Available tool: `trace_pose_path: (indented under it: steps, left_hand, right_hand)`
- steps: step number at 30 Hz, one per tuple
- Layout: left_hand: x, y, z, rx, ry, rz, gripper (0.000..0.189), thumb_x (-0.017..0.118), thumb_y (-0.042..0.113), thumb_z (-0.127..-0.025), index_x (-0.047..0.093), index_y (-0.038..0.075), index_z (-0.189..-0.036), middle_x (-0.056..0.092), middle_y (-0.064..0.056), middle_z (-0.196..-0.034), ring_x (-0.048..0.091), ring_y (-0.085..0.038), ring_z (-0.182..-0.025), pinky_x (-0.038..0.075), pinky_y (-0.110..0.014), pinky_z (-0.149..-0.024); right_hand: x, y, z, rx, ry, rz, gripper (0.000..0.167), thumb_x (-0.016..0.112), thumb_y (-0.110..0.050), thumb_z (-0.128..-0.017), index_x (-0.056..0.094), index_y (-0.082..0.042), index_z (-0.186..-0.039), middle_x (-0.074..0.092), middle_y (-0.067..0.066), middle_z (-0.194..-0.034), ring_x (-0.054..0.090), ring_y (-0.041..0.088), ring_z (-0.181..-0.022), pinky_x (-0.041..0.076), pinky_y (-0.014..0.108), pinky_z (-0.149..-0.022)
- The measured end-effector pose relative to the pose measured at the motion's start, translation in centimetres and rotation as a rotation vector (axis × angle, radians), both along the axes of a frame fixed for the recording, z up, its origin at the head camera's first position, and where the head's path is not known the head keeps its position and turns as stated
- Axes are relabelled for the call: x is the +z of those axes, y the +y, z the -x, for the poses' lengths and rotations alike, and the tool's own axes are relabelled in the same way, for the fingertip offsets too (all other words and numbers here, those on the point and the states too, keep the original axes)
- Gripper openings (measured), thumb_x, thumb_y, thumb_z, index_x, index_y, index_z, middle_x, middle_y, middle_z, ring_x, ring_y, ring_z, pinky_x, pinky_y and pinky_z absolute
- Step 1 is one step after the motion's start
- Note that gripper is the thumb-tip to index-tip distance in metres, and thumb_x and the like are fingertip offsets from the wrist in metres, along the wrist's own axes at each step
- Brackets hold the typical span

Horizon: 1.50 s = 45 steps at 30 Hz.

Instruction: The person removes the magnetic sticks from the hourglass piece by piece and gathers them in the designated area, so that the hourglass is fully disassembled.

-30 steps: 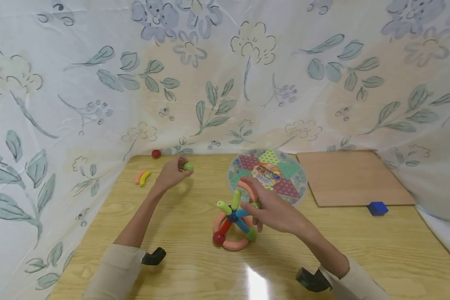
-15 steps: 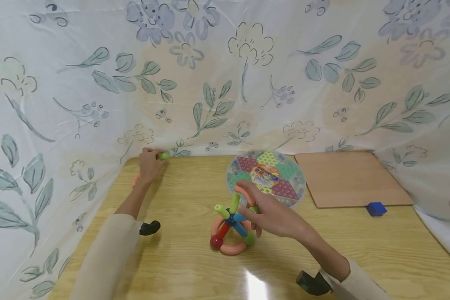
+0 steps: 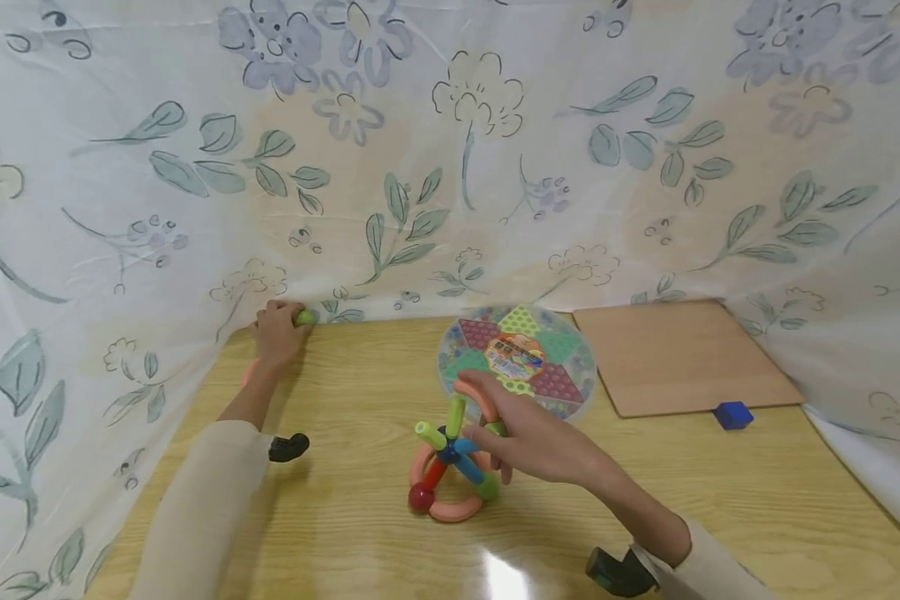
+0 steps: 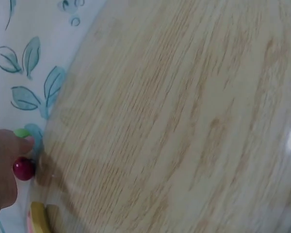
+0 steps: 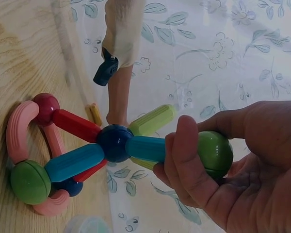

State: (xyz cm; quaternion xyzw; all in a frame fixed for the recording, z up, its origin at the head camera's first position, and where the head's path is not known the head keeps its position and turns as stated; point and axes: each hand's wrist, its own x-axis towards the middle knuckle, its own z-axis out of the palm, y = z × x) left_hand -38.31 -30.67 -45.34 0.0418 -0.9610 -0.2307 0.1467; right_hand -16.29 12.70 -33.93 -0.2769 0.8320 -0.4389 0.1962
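Note:
My left hand, at the back left corner by the cloth, pinches a green ball. In the left wrist view a red ball sits right beside that hand. With my right hand I grip another green ball at the end of a blue rod. That rod belongs to a magnetic stick-and-ball structure standing mid-table. Red, blue and light green rods spread from its dark blue centre ball, over a base ring of pink curved rods. One pink curved rod rises beside my right fingers.
A yellow curved rod and a pink one lie near my left forearm. A round Chinese checkers board lies behind the structure. To the right are a brown board and a blue block. Floral cloth hangs along the back.
My left hand has moved left and back with the green ball, to where the red ball was showing. The right hand keeps its grip on the structure. The head view has shifted slightly.

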Motion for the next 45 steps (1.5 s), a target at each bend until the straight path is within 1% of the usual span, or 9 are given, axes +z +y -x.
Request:
trace_pose_path:
  steps: [6,12,22,27,32,36,39,42,45]
  left_hand:
    - [-0.1,-0.7,0.2,-0.027,-0.007,0.027,0.04,0.071,0.013,-0.097,0.065,-0.001,-0.134,0.053,-0.03,-0.143,0.047,-0.057,-0.13,0.035,-0.075,-0.104]
    - [0.1,-0.8,0.1,-0.055,0.023,0.044,0.039,0.073,0.004,-0.093,0.066,-0.006,-0.13,0.055,-0.034,-0.138,0.05,-0.059,-0.126,0.042,-0.074,-0.101]
    - [0.4,-1.1,-0.5,-0.083,0.052,0.031,0.039,0.074,0.0,-0.09,0.067,-0.009,-0.127,0.056,-0.036,-0.135,0.051,-0.059,-0.124,0.04,-0.074,-0.103]
    - [1.4,-0.6,-0.9,-0.078,0.126,0.001,0.033,0.072,-0.003,-0.089,0.069,-0.01,-0.121,0.057,-0.036,-0.129,0.052,-0.058,-0.119,0.038,-0.075,-0.102]
    - [3.9,1.1,-1.3,-0.13,0.218,-0.082,0.027,0.074,-0.002,-0.091,0.07,-0.009,-0.117,0.056,-0.037,-0.125,0.052,-0.056,-0.117,0.036,-0.074,-0.102]
    - [6.8,3.3,-2.4,-0.275,0.257,-0.103,0.027,0.076,0.001,-0.093,0.07,-0.009,-0.117,0.059,-0.034,-0.119,0.056,-0.051,-0.11,0.044,-0.065,-0.099]
    - [9.1,6.1,-4.2,-0.448,0.226,-0.083,0.027,0.075,0.008,-0.096,0.071,-0.005,-0.119,0.064,-0.028,-0.116,0.064,-0.043,-0.105,0.052,-0.056,-0.09]
    - [10.8,9.5,-7.0,-0.657,0.117,-0.052,0.031,0.072,0.017,-0.099,0.07,0.002,-0.127,0.07,-0.018,-0.117,0.069,-0.032,-0.105,0.056,-0.051,-0.088]
    - [11.8,12.7,-10.1,-0.875,-0.026,-0.038,0.037,0.069,0.023,-0.102,0.067,0.008,-0.136,0.073,-0.01,-0.12,0.07,-0.023,-0.108,0.058,-0.048,-0.09]
  right_hand:
    - [0.1,-0.1,0.0,-0.01,-0.004,-0.012,0.067,0.054,-0.032,-0.109,0.018,-0.026,-0.166,0.068,-0.001,-0.068,0.07,0.023,-0.057,0.055,0.032,-0.061]
    - [0.2,-0.2,0.0,-0.011,-0.005,-0.015,0.068,0.054,-0.031,-0.109,0.017,-0.025,-0.166,0.068,-0.001,-0.067,0.07,0.022,-0.057,0.055,0.032,-0.062]
    - [0.0,-0.3,0.0,-0.001,-0.004,-0.019,0.071,0.055,-0.032,-0.109,0.015,-0.023,-0.167,0.068,-0.001,-0.067,0.07,0.019,-0.056,0.056,0.031,-0.065]
    - [0.1,-0.4,0.0,-0.021,-0.02,-0.031,0.074,0.056,-0.034,-0.108,0.012,-0.025,-0.167,0.069,-0.001,-0.067,0.071,0.023,-0.059,0.056,0.032,-0.066]
    - [0.2,-0.3,0.0,-0.028,-0.017,-0.029,0.076,0.058,-0.037,-0.108,0.012,-0.024,-0.167,0.07,-0.001,-0.068,0.071,0.022,-0.06,0.055,0.032,-0.065]
    - [0.4,-0.4,-0.1,-0.033,-0.015,-0.025,0.083,0.063,-0.039,-0.105,0.011,-0.023,-0.167,0.07,-0.001,-0.068,0.071,0.019,-0.061,0.055,0.032,-0.065]
    - [0.5,-0.4,-0.2,-0.042,0.008,-0.029,0.087,0.068,-0.039,-0.102,0.012,-0.022,-0.166,0.069,0.0,-0.067,0.071,0.016,-0.061,0.055,0.031,-0.065]
    - [0.6,-0.4,-0.2,-0.037,0.038,-0.03,0.088,0.07,-0.037,-0.101,0.013,-0.02,-0.166,0.069,0.001,-0.067,0.071,0.015,-0.061,0.055,0.03,-0.066]
    - [0.6,-0.4,-0.1,-0.026,0.07,-0.027,0.087,0.071,-0.033,-0.1,0.015,-0.018,-0.165,0.07,0.0,-0.071,0.071,0.013,-0.063,0.056,0.03,-0.066]
